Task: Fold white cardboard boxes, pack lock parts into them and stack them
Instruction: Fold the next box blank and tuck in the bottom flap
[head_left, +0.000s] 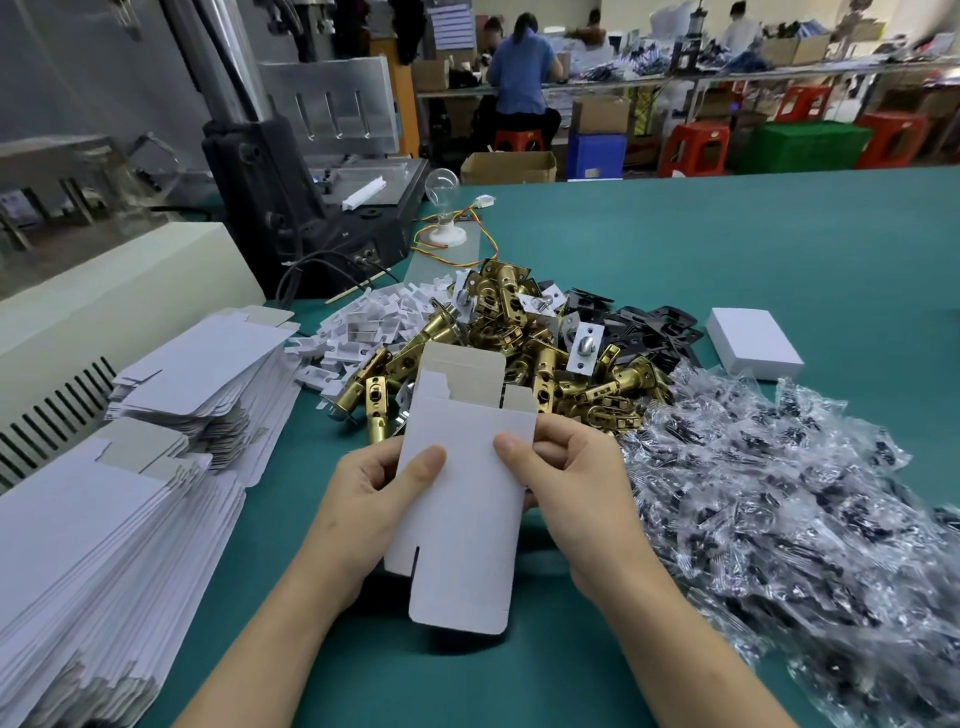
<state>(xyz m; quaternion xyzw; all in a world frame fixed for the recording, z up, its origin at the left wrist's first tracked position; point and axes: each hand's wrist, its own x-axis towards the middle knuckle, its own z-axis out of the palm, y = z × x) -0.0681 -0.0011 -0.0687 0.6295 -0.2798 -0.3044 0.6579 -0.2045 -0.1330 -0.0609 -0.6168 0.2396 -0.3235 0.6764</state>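
Head view: left hand (371, 499) and right hand (566, 488) both gripping a flat white box blank (462, 499), thumbs on its face, held above the green table (727, 249). Beyond it, brass latches (524, 353) heaped; flat blanks (119, 499) stacked left, bagged screws (769, 499) right, one folded box (753, 343) far right.

The teal-covered counter (727, 249) carries stacks of flat white cardboard box blanks (104, 519) at left, a heap of brass latch bolts (519, 343), small white plastic pieces (363, 322), black metal plates (649, 325), clear bagged screws (779, 493) (a wide spread), and one closed white box (753, 343).
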